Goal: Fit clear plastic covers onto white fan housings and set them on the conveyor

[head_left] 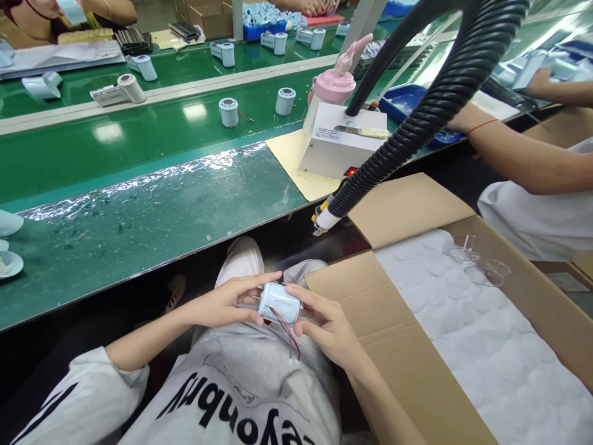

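Over my lap, a light-blue cylindrical housing [280, 304] lies sideways between my two hands. Thin red and black wires [291, 337] hang from its side and end in a small white connector. My left hand [238, 301] grips the left end, fingers on top and thumb below. Around the right end, which looks clear and glossy, my right hand [327, 318] is closed. Just above hangs the metal-tipped nozzle [323, 221] of a black corrugated hose [430, 105], apart from both hands.
An open cardboard box [393, 334] with white padding and clear plastic parts [486, 269] stands at my right. Ahead, a green conveyor [176, 136] carries similar cylinders [228, 112]. A white machine [343, 139] sits on the bench edge. A co-worker's arm [519, 148] reaches in at right.
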Demonstrator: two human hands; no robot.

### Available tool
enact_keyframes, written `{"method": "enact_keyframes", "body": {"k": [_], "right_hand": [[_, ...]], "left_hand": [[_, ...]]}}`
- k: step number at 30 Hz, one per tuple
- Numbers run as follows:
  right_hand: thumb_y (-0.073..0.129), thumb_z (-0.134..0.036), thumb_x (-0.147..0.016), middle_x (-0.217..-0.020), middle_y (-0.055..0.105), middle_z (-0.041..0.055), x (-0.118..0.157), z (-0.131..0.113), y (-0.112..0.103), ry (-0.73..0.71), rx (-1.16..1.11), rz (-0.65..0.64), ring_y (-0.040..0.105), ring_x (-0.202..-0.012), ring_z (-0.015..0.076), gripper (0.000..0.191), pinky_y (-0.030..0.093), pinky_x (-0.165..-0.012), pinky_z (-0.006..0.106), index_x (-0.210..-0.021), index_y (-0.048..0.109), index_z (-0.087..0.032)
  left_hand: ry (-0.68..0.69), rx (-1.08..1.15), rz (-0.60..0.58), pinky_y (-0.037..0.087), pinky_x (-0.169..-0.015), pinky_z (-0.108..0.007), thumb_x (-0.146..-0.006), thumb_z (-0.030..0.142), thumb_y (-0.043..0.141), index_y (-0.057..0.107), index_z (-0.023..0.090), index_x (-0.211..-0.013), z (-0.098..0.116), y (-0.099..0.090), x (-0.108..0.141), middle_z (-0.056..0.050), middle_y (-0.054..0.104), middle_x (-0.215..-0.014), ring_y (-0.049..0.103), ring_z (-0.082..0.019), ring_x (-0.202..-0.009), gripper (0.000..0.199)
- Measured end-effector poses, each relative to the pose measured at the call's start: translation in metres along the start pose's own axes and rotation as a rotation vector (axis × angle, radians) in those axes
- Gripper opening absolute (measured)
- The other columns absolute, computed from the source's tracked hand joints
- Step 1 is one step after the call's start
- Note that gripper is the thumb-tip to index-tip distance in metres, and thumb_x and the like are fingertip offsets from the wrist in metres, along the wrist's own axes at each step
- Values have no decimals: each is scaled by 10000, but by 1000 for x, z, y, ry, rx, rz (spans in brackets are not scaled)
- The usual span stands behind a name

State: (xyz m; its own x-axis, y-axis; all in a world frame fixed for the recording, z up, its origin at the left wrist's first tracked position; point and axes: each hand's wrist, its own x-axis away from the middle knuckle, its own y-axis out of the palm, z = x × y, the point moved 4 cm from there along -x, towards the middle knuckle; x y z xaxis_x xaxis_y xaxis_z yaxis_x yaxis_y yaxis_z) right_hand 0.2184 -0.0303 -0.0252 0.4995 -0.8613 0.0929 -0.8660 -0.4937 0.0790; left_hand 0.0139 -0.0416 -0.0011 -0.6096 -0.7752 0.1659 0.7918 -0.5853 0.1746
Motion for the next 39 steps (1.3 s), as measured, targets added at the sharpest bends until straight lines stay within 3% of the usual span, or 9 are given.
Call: {"method": "enact_keyframes", "body": {"k": [6, 8, 11, 14, 18, 23, 27, 30, 39], "right_hand": [[861, -553, -718, -1019, 777, 69, 2, 3, 9, 168, -153, 16, 743, -881, 249, 569, 629, -823, 382, -1186, 732, -257], [838, -602, -722, -1062, 757, 74, 2, 4, 13, 213, -286, 4, 745, -877, 232, 577, 640, -756, 344, -1158, 700, -250], [754, -685, -764, -979, 742, 54, 2, 7, 20, 323, -420, -22, 742, -678, 182, 582, 624, -565, 278, -1112, 614, -240], [709, -761, -745, -779, 725, 15, 2, 9, 24, 396, -456, -48, 707, -526, 153, 647, 573, -471, 218, -1065, 547, -221], [655, -818, -741, -611, 657, -26, 2, 11, 28, 432, -459, -39, 636, -435, 123, 673, 489, -378, 167, -982, 521, -205], [651, -845, -713, -623, 646, -23, 2, 14, 29, 451, -443, 3, 557, -397, 99, 694, 430, -335, 168, -935, 524, -200], [621, -874, -705, -637, 686, 28, 1, 12, 34, 502, -460, -48, 601, -454, 141, 712, 375, -320, 170, -909, 535, -197], [572, -901, -712, -532, 656, 14, -1, 14, 38, 561, -502, -102, 493, -345, 102, 778, 331, -319, 171, -968, 576, -167], [325, -920, -819, -458, 594, 18, 0, 28, 40, 673, -556, -194, 366, -271, 62, 892, 253, -307, 171, -949, 668, -107]], "left_hand": [[-123, 61, -2, 545, -967, -383, -836, 416, 774, 315, 243, -1580, -19, 3, 1, -111, 700, -1245, 699, -231, -1046, 892], [-124, 59, 16, 529, -990, -411, -825, 498, 761, 313, 237, -1581, -21, 3, 0, -126, 683, -1290, 678, -266, -1115, 917], [-59, -42, 55, 478, -1066, -447, -775, 552, 782, 402, 242, -1545, -15, 0, -2, -153, 574, -1458, 556, -332, -1317, 912], [8, -185, 66, 473, -1086, -423, -700, 453, 872, 487, 271, -1496, -4, -1, -3, -139, 496, -1537, 457, -342, -1413, 903], [15, -186, 76, 514, -1046, -409, -720, 326, 874, 526, 280, -1459, -1, 2, -1, -125, 562, -1456, 579, -308, -1292, 818], [52, -201, 96, 541, -1009, -401, -696, 286, 888, 558, 276, -1410, -3, 4, 0, -105, 605, -1356, 609, -287, -1226, 787], [100, -223, 83, 530, -1032, -422, -698, 293, 887, 572, 291, -1396, 0, 4, 1, -112, 558, -1433, 525, -324, -1340, 765], [126, -201, 84, 521, -1047, -428, -704, 276, 882, 564, 297, -1403, 1, 5, 0, -117, 530, -1467, 497, -334, -1374, 768], [-3, -88, 121, 524, -1034, -393, -683, 242, 884, 547, 216, -1356, -4, 10, -6, -137, 582, -1380, 640, -287, -1201, 753]]}}
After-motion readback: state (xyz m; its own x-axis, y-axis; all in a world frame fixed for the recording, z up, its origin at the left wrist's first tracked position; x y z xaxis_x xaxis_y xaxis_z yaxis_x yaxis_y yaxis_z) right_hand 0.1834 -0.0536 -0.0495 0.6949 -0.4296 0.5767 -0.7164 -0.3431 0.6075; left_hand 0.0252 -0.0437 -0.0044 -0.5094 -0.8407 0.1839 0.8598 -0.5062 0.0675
